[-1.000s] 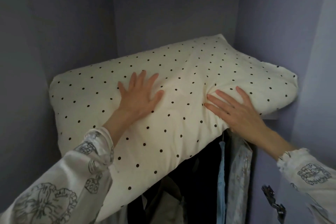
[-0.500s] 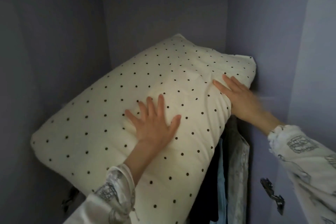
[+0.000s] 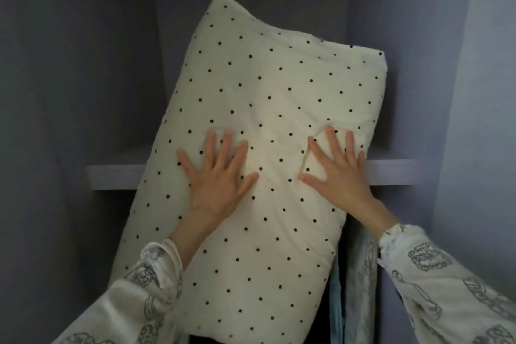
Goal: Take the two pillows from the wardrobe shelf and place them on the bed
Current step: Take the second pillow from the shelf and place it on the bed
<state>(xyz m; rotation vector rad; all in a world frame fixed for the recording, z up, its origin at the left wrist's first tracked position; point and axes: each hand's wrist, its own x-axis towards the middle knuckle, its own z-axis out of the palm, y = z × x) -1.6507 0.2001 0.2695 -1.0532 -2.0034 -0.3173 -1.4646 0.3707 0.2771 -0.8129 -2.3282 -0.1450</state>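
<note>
One cream pillow with black dots (image 3: 279,86) stands nearly on end, tilted, its upper part inside the wardrobe and its lower part hanging down over the front edge of the shelf (image 3: 114,176). My left hand (image 3: 220,173) lies flat on the pillow's face left of centre, fingers spread and pressing a dent into it. My right hand (image 3: 337,170) presses flat in the same way towards the right side. Neither hand wraps around an edge. I see no second pillow. The bed is out of view.
Grey-lilac wardrobe walls (image 3: 69,92) close in on the left, right and back. Below the shelf, hanging clothes (image 3: 360,273) show to the right of the pillow's lower end. Patterned white sleeves cover both my forearms.
The pillow has turned from lying across the shelf to standing nearly upright, its left end swinging down over the edge. My right hand moved from the pillow's right edge onto its face.
</note>
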